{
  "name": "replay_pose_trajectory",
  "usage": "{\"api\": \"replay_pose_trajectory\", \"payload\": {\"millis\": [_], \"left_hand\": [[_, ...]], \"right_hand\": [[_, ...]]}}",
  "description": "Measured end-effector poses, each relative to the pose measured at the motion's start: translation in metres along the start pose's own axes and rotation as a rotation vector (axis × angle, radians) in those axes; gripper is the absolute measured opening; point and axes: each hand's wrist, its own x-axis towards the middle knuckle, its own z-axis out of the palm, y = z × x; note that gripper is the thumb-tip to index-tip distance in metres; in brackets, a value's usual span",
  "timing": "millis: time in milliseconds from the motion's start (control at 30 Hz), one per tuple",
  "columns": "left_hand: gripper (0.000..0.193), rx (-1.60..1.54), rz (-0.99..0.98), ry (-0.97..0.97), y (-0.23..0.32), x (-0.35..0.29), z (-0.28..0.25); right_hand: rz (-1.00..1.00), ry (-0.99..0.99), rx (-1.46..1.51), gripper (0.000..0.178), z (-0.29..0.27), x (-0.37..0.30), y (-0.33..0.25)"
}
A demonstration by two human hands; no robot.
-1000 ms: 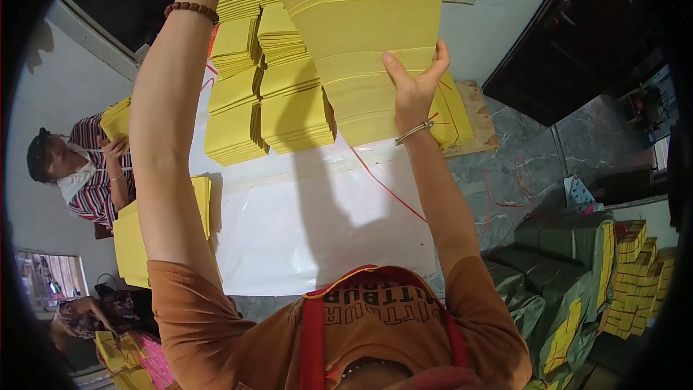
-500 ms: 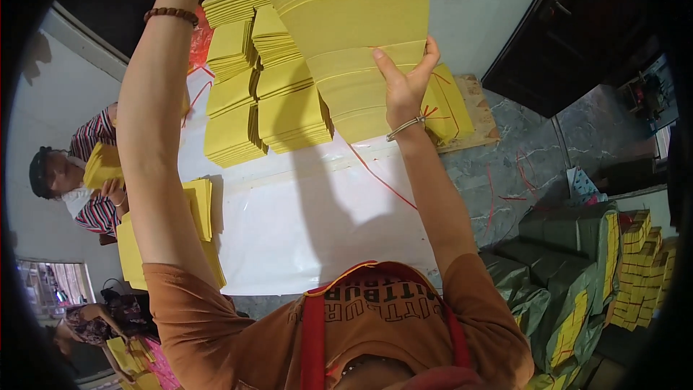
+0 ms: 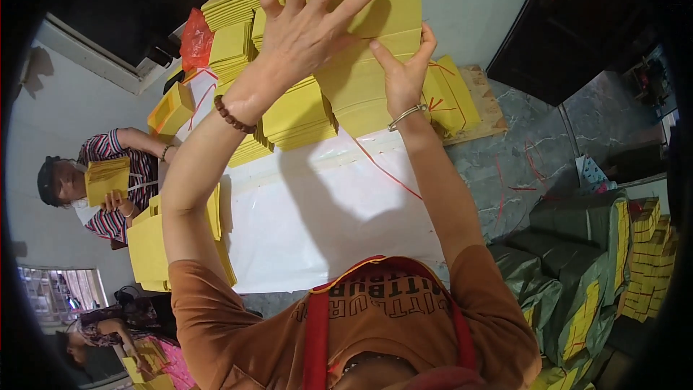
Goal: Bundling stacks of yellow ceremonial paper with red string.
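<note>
My left hand (image 3: 299, 32), with a brown bead bracelet at its wrist, is open. Its fingers are spread over a thick, fanned sheaf of yellow paper sheets (image 3: 397, 0); I cannot tell whether the palm touches it. The sheaf's lower edge hangs above the white-covered table (image 3: 274, 245). My right hand (image 3: 406, 76) grips the sheaf's right edge, thumb on the near face and fingers behind. The sheaf's top runs out of the picture. Just left of it stand rows of folded yellow paper stacks (image 3: 296, 112), partly hidden by my left arm.
More yellow paper (image 3: 148, 256) lies by my left elbow. A tied yellow bundle (image 3: 453, 97) rests on a wooden board at right. At left a person (image 3: 119, 173) holds yellow paper; another (image 3: 108, 328) works below. Green wrapped bales (image 3: 577, 267) stand at lower right.
My left hand has come off the sheaf's upper left and moved down and right across its face, fingers spread. My right hand keeps its grip.
</note>
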Motion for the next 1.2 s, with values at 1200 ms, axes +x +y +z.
{"api": "replay_pose_trajectory", "payload": {"millis": [1200], "left_hand": [[0.063,-0.188,0.072,0.054,0.017,0.016,0.018]], "right_hand": [[0.046,0.049,-0.093,0.073,-0.003,0.004,-0.005]]}}
